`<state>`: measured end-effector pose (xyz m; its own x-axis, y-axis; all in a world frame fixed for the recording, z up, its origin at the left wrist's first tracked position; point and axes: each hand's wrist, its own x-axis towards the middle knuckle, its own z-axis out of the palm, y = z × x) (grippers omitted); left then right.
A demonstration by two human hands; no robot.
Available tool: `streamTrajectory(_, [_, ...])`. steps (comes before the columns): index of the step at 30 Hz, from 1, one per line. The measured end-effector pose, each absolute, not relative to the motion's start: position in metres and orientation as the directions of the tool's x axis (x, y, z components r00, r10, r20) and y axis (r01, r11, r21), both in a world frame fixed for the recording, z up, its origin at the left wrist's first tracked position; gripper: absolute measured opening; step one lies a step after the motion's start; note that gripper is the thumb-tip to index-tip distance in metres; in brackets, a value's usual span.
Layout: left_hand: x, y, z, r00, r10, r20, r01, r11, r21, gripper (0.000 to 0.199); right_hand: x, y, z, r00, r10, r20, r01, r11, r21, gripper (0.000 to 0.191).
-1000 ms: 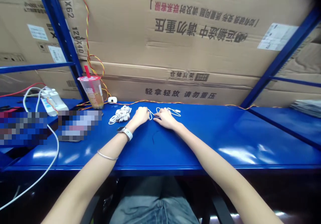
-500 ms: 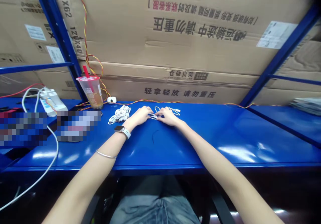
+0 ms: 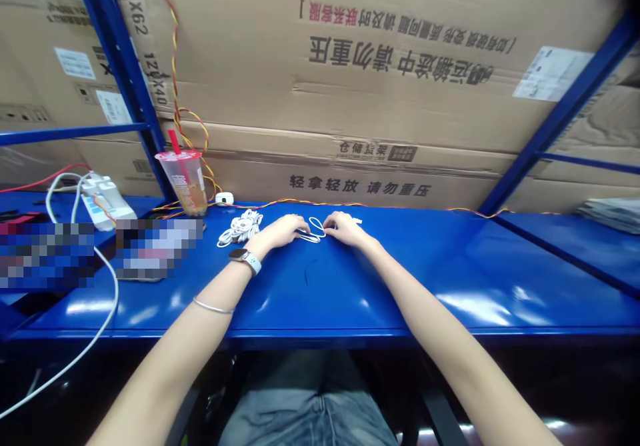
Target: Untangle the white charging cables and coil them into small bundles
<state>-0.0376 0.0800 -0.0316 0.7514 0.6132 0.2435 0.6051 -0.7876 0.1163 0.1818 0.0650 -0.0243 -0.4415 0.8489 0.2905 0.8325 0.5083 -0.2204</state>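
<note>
A thin white cable (image 3: 316, 227) lies looped on the blue table between my hands. My left hand (image 3: 287, 229) is closed on the folded part of this cable, its fingers pinching the strands. Just to the right, my right hand (image 3: 345, 227) pinches the same cable near the loop. A pale plug end (image 3: 357, 221) pokes out behind the right hand. Beside my left wrist sits a tangled bundle of white cables (image 3: 241, 227). The fingertips partly hide the strands they grip.
A drink cup (image 3: 186, 183) with a red straw stands at the back left, near a small white case (image 3: 225, 199). Left of it are a white power strip (image 3: 106, 201) and a blurred-out flat object (image 3: 155, 249). Cardboard (image 3: 350, 119) backs the blue table (image 3: 425, 273).
My right hand has shifted slightly right, away from the left one, so the gap between them is wider and more of the cable loop shows. The left hand has hardly moved.
</note>
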Motion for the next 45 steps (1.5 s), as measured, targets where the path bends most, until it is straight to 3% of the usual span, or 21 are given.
streamTrajectory(8, [-0.037, 0.082, -0.04, 0.747, 0.578, 0.329, 0.569, -0.811, 0.133, 0.026, 0.181, 0.067, -0.027, -0.506, 0.808, 0.302, 0.77, 0.581, -0.266, 0.025])
streamTrajectory(16, [-0.035, 0.076, -0.038, 0.711, 0.638, 0.296, 0.561, -0.768, 0.308, 0.024, 0.177, 0.065, -0.027, -0.562, 0.775, 0.289, 0.694, 0.632, -0.345, 0.027])
streamTrajectory(23, [-0.031, 0.074, -0.037, 0.701, 0.63, 0.333, 0.587, -0.776, 0.231, 0.017, 0.174, 0.065, -0.031, -0.513, 0.803, 0.304, 0.743, 0.592, -0.311, 0.023])
streamTrajectory(28, [-0.03, 0.073, -0.038, 0.677, 0.653, 0.34, 0.61, -0.756, 0.236, 0.02, 0.174, 0.062, -0.026, -0.56, 0.779, 0.284, 0.684, 0.627, -0.371, 0.019])
streamTrajectory(32, [-0.033, 0.072, -0.037, 0.621, 0.69, 0.373, 0.675, -0.712, 0.193, 0.025, 0.174, 0.058, -0.024, -0.6, 0.745, 0.292, 0.691, 0.667, -0.28, 0.018])
streamTrajectory(37, [-0.036, 0.068, -0.034, 0.526, 0.766, 0.368, 0.768, -0.614, 0.18, 0.023, 0.171, 0.059, -0.028, -0.489, 0.805, 0.335, 0.754, 0.583, -0.303, 0.006])
streamTrajectory(41, [-0.036, 0.069, -0.035, 0.529, 0.744, 0.408, 0.733, -0.643, 0.222, 0.022, 0.172, 0.062, -0.03, -0.39, 0.839, 0.38, 0.774, 0.522, -0.359, 0.01])
streamTrajectory(45, [-0.037, 0.075, -0.04, 0.534, 0.746, 0.398, 0.722, -0.647, 0.246, 0.021, 0.173, 0.059, -0.029, -0.381, 0.809, 0.448, 0.82, 0.519, -0.24, 0.013])
